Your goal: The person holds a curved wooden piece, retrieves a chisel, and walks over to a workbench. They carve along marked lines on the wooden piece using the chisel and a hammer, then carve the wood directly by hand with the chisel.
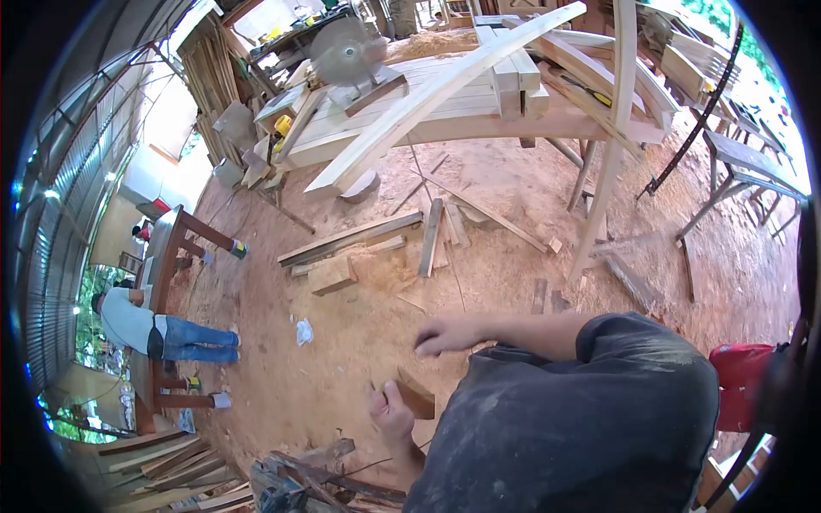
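The grip of the left hand (393, 415) is half curled, thumb raised, beside a brown wood piece (418, 400); whether the fingers are clamped on it I cannot tell. The wood piece shows just right of that hand, near the dark shirt (590, 410). The right hand (443, 337) is a little farther off, palm down with fingers bent, over the sawdust-covered floor (282, 376); what is under its fingers is hidden. Left of it on the floor lies a white scrap (304, 332), and farther off a short wood block (332, 275) among offcuts. At the far side, a long pale beam (462, 98) lies slantwise across a worktop (445, 130) with a round saw blade (349, 51). At far left, a person (132, 321) leans over another table.
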The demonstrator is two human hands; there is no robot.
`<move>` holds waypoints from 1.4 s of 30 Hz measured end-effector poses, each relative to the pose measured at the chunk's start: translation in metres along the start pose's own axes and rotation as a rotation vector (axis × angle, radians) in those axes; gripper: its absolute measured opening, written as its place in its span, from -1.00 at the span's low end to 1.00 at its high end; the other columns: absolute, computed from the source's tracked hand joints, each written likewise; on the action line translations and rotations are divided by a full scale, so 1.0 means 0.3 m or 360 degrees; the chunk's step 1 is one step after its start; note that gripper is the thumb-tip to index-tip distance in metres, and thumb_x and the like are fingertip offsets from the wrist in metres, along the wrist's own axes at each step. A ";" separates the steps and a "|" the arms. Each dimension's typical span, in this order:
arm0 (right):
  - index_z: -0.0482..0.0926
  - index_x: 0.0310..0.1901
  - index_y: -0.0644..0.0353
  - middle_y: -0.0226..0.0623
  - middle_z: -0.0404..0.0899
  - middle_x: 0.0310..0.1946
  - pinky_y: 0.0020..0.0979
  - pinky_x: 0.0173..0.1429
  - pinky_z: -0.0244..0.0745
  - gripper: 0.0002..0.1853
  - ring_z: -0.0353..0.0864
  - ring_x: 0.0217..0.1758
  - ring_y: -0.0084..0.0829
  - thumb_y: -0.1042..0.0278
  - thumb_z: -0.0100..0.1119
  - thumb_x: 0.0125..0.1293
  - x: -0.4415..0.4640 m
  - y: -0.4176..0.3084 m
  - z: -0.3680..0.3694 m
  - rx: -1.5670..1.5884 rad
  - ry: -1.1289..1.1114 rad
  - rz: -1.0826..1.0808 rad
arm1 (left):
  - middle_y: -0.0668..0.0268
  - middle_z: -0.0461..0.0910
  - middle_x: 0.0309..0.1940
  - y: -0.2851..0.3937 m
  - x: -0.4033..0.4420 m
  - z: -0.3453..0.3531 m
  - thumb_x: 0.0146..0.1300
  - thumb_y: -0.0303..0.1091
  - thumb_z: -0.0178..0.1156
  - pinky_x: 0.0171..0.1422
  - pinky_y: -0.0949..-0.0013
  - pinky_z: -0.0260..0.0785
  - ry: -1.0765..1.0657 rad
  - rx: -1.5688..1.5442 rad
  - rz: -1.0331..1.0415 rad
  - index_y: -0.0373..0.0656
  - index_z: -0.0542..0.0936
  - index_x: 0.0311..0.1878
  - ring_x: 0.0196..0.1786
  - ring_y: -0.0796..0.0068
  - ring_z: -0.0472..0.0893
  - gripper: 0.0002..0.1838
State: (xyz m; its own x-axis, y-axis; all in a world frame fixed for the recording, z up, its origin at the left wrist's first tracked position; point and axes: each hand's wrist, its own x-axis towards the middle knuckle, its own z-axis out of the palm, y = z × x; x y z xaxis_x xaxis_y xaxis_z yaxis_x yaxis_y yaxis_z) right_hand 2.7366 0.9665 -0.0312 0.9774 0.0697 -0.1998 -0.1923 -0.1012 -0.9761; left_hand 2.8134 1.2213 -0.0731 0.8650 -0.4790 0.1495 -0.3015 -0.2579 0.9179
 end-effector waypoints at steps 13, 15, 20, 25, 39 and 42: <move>0.56 -0.20 0.32 -0.18 0.59 -0.43 -0.25 -0.21 0.44 -0.67 0.53 -0.36 -0.37 0.13 0.18 0.42 0.066 0.012 0.181 -0.0261 -0.0202 -0.0205 | 0.30 0.62 -0.33 0.183 -0.032 0.027 0.41 -0.48 0.12 -0.19 0.42 0.44 0.0148 -0.0450 -0.0079 -0.34 0.58 -0.09 -0.29 0.54 0.58 -0.87; 0.56 -0.20 0.32 -0.20 0.59 -0.43 -0.26 -0.21 0.45 -0.66 0.53 -0.35 -0.38 0.12 0.17 0.44 0.045 -0.080 0.186 -0.0229 -0.0204 -0.0077 | 0.34 0.65 -0.33 0.158 -0.049 -0.001 0.41 -0.48 0.16 -0.22 0.46 0.45 0.0125 -0.0462 -0.0204 -0.33 0.57 -0.09 -0.28 0.64 0.58 -0.89; 0.57 -0.20 0.31 -0.15 0.61 -0.44 -0.20 -0.24 0.47 -0.66 0.57 -0.37 -0.31 0.11 0.15 0.42 0.095 -0.070 0.219 -0.0411 -0.0278 -0.0177 | 0.33 0.65 -0.30 0.188 -0.076 0.007 0.43 -0.48 0.14 -0.17 0.46 0.45 0.0315 -0.0415 -0.0308 -0.32 0.57 -0.13 -0.25 0.62 0.59 -0.90; 0.57 -0.20 0.31 -0.19 0.60 -0.45 -0.22 -0.26 0.47 -0.66 0.54 -0.39 -0.37 0.11 0.13 0.45 0.142 -0.047 0.242 -0.0242 -0.0462 -0.0267 | 0.32 0.63 -0.30 0.133 -0.098 0.011 0.44 -0.48 0.10 -0.15 0.46 0.43 0.0450 -0.0584 -0.0234 -0.32 0.56 -0.13 -0.24 0.59 0.58 -0.89; 0.56 0.12 0.29 -0.38 0.64 -0.17 -0.38 0.00 0.48 -0.60 0.55 -0.13 -0.53 0.11 0.14 0.48 0.151 -0.002 0.356 0.0140 -0.0984 0.0060 | 0.35 0.67 -0.24 0.138 -0.241 -0.126 0.37 -0.51 0.18 -0.07 0.48 0.46 0.0874 -0.0587 -0.0271 -0.32 0.62 -0.07 -0.21 0.60 0.60 -0.86; 0.55 0.01 0.26 -0.48 0.53 -0.28 -0.47 -0.09 0.43 -0.67 0.45 -0.20 -0.65 0.12 0.15 0.50 0.159 -0.040 0.349 0.0081 -0.1153 0.0191 | 0.41 0.65 -0.40 0.118 -0.227 -0.132 0.35 -0.48 0.21 -0.23 0.47 0.42 0.1178 -0.0431 -0.0221 -0.33 0.64 -0.24 -0.34 0.62 0.56 -0.89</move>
State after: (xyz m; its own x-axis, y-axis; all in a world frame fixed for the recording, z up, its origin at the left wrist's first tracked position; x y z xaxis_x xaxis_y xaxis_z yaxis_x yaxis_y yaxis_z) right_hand 2.7763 1.0750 -0.0379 0.6492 0.7012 -0.2949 -0.3155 -0.1046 -0.9432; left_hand 2.7597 1.2781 -0.0362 0.9578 0.2482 0.1450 -0.1456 -0.0161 0.9892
